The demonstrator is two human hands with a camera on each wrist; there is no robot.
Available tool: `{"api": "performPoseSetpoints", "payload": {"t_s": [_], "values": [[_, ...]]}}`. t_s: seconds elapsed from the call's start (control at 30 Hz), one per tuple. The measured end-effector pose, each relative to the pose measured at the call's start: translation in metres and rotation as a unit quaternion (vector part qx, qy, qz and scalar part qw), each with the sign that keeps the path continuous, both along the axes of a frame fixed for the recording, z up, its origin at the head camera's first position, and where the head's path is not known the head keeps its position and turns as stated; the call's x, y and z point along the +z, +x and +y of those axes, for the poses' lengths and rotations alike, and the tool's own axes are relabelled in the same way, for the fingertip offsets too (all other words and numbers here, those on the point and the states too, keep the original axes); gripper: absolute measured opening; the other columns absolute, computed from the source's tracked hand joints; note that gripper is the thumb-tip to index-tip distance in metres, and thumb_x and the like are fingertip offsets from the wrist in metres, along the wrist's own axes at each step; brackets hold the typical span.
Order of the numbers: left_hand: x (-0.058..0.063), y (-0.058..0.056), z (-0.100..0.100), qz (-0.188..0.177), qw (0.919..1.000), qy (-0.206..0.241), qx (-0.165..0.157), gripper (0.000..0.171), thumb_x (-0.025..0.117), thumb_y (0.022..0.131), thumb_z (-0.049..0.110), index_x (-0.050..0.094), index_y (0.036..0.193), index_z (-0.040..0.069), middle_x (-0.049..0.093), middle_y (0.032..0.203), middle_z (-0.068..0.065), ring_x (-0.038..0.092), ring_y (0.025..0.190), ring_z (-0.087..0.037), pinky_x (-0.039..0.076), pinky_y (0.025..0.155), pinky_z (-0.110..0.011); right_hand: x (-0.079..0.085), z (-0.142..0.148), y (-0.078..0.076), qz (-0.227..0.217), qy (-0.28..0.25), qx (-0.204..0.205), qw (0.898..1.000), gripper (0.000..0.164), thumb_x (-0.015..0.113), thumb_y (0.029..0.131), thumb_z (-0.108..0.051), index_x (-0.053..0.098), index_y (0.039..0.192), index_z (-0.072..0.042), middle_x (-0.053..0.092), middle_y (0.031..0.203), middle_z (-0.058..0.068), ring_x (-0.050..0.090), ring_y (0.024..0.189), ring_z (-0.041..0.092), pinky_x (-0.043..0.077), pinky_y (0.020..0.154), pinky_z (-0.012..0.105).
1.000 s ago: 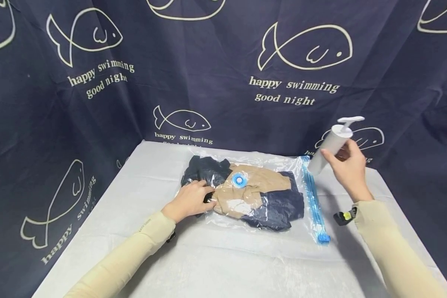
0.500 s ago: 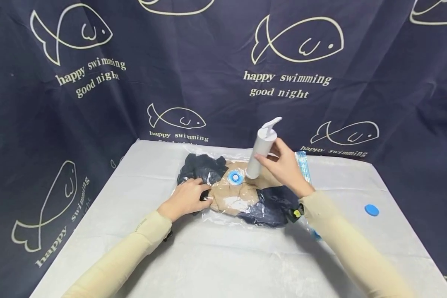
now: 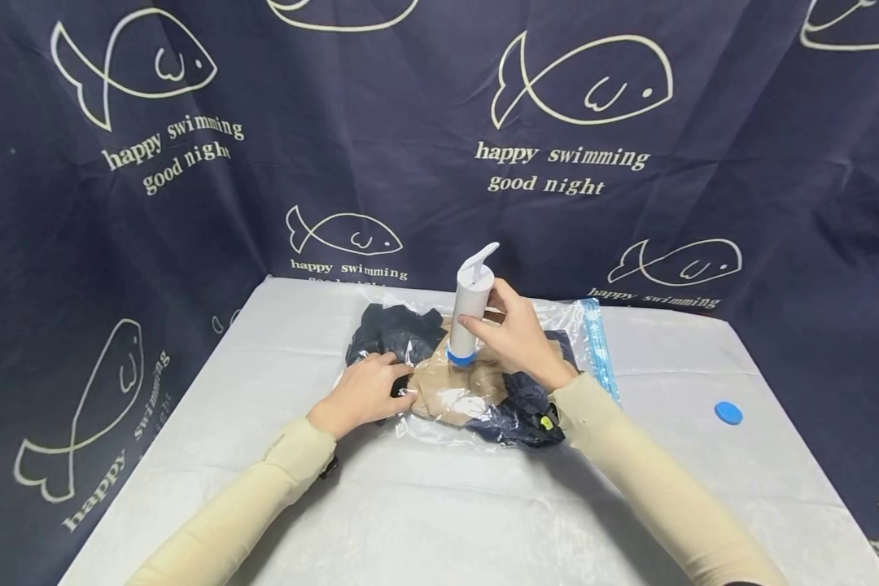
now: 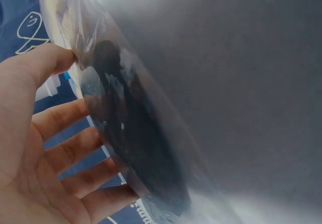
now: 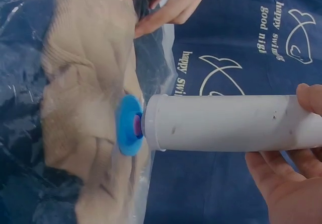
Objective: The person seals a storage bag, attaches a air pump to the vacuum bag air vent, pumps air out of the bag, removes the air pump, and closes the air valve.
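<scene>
A clear vacuum storage bag [image 3: 425, 429] lies on the table with a black garment [image 3: 388, 330], a beige ribbed one [image 3: 430, 391] and a navy one [image 3: 527, 395] inside. My left hand [image 3: 365, 392] rests on the bag's left part, fingers spread and fingertips touching the plastic. My right hand [image 3: 520, 340] grips a white hand pump [image 3: 470, 317] by its barrel, thumb on one side and fingers on the other. The pump stands nearly upright, its lower end right at the bag's round blue valve [image 5: 128, 126]. Its T-shaped handle [image 3: 479, 259] is pushed down close to the barrel.
A round blue cap [image 3: 728, 413] lies on the white-covered table [image 3: 439, 521] to the right. The bag's blue zip edge [image 3: 599, 346] runs along its right side, partly behind my right arm. Dark blue fish-print cloth [image 3: 439, 163] hangs behind and beside the table.
My right hand has carried the pump leftward from beyond the zip edge and down onto the valve. The blue cap came into view as that arm moved away. My left hand stays put.
</scene>
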State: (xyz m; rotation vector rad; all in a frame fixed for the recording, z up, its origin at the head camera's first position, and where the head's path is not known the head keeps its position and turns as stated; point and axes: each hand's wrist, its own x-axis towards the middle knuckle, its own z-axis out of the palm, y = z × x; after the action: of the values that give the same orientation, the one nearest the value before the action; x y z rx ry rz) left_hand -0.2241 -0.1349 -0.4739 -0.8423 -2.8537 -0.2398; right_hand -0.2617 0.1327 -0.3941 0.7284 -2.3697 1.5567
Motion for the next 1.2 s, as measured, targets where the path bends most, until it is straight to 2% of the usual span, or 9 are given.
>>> {"api": "performPoseSetpoints", "payload": {"t_s": [0.17,0.4,0.6,0.8,1.07,1.2], "values": [[0.001,0.000,0.001,0.009,1.0000,0.003,-0.003,0.046,0.070,0.090,0.048,0.075,0.124,0.018,0.068,0.105,-0.006,0.068,0.093,-0.029,0.059,0.078,-0.045,-0.004,0.002,0.001,0.002,0.016,0.001,1.000,0.057,0.080,0.088,-0.005,0.053,0.139,-0.003,0.066,0.127,0.021,0.069,0.114,0.035,0.059,0.098,0.040],[0.001,0.000,0.001,0.013,0.9999,0.002,-0.001,0.046,0.070,0.089,0.048,0.075,0.123,0.018,0.068,0.105,-0.006,0.068,0.094,-0.029,0.059,0.079,-0.044,-0.005,0.002,0.001,0.000,0.014,-0.001,1.000,0.057,0.080,0.088,-0.004,0.053,0.138,-0.002,0.066,0.125,0.022,0.069,0.114,0.035,0.058,0.099,0.044],[0.000,-0.001,0.001,0.017,0.9999,0.000,0.001,0.047,0.070,0.089,0.049,0.075,0.123,0.018,0.068,0.105,-0.006,0.068,0.093,-0.029,0.060,0.078,-0.044,-0.005,0.001,0.002,-0.011,0.017,0.005,1.000,0.056,0.081,0.087,-0.006,0.056,0.136,-0.006,0.067,0.126,0.017,0.069,0.117,0.031,0.058,0.098,0.038],[0.002,-0.002,0.001,0.019,0.9998,-0.005,-0.004,0.047,0.069,0.089,0.049,0.075,0.123,0.017,0.069,0.106,-0.007,0.068,0.093,-0.029,0.060,0.078,-0.044,-0.007,0.000,-0.001,-0.018,0.035,0.003,0.999,0.056,0.081,0.088,-0.008,0.054,0.137,-0.006,0.066,0.128,0.018,0.068,0.119,0.032,0.058,0.099,0.041],[0.001,-0.003,0.001,0.024,0.9997,-0.003,-0.008,0.045,0.070,0.089,0.048,0.076,0.121,0.016,0.068,0.103,-0.006,0.068,0.090,-0.028,0.060,0.076,-0.043,-0.002,-0.005,-0.014,-0.030,0.057,-0.044,0.997,0.055,0.080,0.091,-0.012,0.049,0.135,0.000,0.064,0.126,0.024,0.069,0.114,0.037,0.060,0.095,0.044],[0.002,-0.002,0.002,0.016,0.9998,-0.007,-0.007,0.046,0.070,0.089,0.048,0.076,0.122,0.016,0.069,0.105,-0.007,0.068,0.090,-0.029,0.060,0.077,-0.044,0.000,-0.005,-0.017,-0.036,0.057,-0.052,0.996,0.057,0.081,0.089,-0.011,0.050,0.135,0.002,0.065,0.124,0.026,0.070,0.112,0.040,0.060,0.095,0.046]]}}
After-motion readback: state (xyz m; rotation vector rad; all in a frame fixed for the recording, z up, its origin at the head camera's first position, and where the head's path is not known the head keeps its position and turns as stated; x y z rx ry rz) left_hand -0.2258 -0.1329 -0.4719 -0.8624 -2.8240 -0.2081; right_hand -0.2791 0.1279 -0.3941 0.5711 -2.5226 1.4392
